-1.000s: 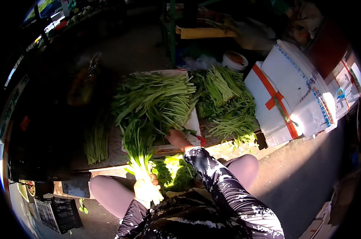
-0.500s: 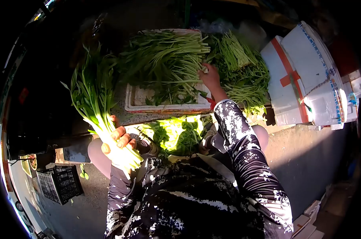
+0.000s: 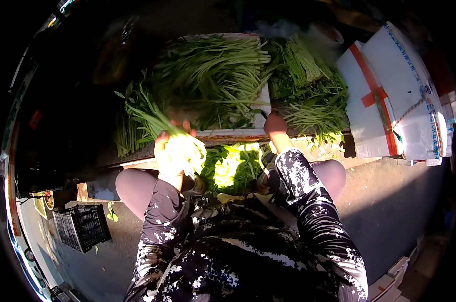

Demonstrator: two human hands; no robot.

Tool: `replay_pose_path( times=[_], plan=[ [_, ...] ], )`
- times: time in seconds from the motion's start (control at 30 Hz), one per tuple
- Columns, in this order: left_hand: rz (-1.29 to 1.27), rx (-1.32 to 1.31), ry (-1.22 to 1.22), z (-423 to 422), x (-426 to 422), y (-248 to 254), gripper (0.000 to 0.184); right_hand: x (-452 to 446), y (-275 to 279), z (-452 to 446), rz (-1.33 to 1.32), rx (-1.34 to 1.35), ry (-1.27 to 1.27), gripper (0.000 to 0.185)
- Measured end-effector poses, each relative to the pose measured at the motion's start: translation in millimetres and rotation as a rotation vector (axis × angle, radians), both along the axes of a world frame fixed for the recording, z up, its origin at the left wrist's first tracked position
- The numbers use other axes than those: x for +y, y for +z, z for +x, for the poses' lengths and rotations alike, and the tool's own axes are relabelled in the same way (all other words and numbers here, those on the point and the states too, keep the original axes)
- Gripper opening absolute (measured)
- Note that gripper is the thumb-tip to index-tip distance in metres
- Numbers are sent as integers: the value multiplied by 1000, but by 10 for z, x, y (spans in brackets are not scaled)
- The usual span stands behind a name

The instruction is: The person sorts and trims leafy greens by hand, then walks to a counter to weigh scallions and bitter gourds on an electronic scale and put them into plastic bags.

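My left hand is closed around the stems of a bunch of leafy greens, which look like water spinach. The bunch tilts up and left, its cut ends bright in the sun. At the right front corner of a white foam box, my right hand is closed. A thin dark item sticks out from it toward the box; its kind is unclear. Loose water spinach fills most of the box.
Bundled greens are piled right of the box. More stems lie to its left. Trimmed leaves are heaped between my knees. A taped white foam carton stands at the right, a black crate on the ground at lower left.
My left hand has moved right and slightly up with the bunch, which now leans over the box's left side. My right hand has left the stems in the box and come down to its corner.
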State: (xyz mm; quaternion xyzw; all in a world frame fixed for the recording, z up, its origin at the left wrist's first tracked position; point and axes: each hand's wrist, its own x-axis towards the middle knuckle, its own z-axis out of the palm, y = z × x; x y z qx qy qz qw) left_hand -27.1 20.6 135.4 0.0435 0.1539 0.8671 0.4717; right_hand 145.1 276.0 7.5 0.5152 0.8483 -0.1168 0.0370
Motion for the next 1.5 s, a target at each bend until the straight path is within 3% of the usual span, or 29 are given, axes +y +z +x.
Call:
replay_pose_path(
  times=[0.07, 0.17, 0.23, 0.3, 0.37, 0.4, 0.5, 0.63, 0.73, 0.87, 1.0, 1.1, 1.23, 1.3, 1.33, 1.4, 1.43, 1.47, 1.5],
  plan=[
    [-44, -6, 19, 1, 163, 43, 36, 3, -181, 27, -133, 335, -208, 19],
    [-52, -149, -13, 31, 456, 57, 21, -606, 281, 112, -418, 902, -316, 18],
    [-88, -226, -30, 44, 646, 42, 19, -1177, 501, 105, -333, 1160, -314, 23],
    [-178, -203, 23, 68, 820, -3, 18, -1648, 519, 80, -529, 1570, -302, 20],
    [-205, -197, -11, 61, 959, -101, 15, -1892, 590, 23, -546, 1689, -263, 14],
    [-236, -219, -3, 93, 1022, -112, 13, -1937, 558, -10, -421, 1476, -233, 10],
    [-278, -253, 14, 242, 1159, -93, 13, -1992, 550, -75, -354, 1382, -231, 13],
    [-289, -261, -22, 366, 1209, -81, 12, -1952, 650, -175, -602, 1669, -266, 20],
    [-316, -185, -45, 392, 1250, -185, 11, -1917, 836, -158, -276, 1264, -181, 33],
    [-326, -212, -56, 503, 1210, -124, 13, -1876, 751, -210, -186, 1153, -154, 42],
    [-392, -171, -60, 542, 1170, -120, 16, -1754, 399, -358, -65, 1179, -126, 38],
    [-418, -159, -65, 541, 1166, -194, 18, -1694, 212, -483, -395, 1458, -270, 33],
    [-495, -168, -41, 585, 1176, -253, 20, -1677, 203, -485, -561, 1589, -377, 31],
    [-469, -210, -58, 635, 1157, -227, 19, -1671, 510, -447, -1348, 2391, -894, 30],
    [-473, -261, -70, 634, 1164, -274, 17, -1629, -3, -454, -858, 1888, -684, 30],
    [-498, -250, -111, 663, 1151, -305, 13, -1577, -103, -355, -321, 1212, -391, 32],
    [-527, -250, -99, 690, 1140, -320, 13, -1588, -150, -276, -226, 1072, -313, 34],
    [-531, -233, -119, 701, 1112, -320, 13, -1641, 75, -257, -365, 1100, -487, 20],
    [-536, -217, -139, 700, 1090, -324, 13, -1731, 239, -239, -313, 1283, -479, 17]
  ],
)
